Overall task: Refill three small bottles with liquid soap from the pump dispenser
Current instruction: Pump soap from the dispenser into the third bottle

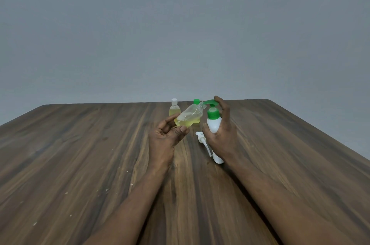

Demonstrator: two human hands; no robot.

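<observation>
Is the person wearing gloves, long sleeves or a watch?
No. The left hand and right hand are bare: no gloves, and no rings that show. The left forearm and right forearm are bare down to the picture's bottom edge, with no sleeve, watch or bracelet in view.

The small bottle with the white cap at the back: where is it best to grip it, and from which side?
Grip the white-capped bottle round its body, probably from the left: it stands upright, and the green-capped bottle stands close on its right side.
</observation>
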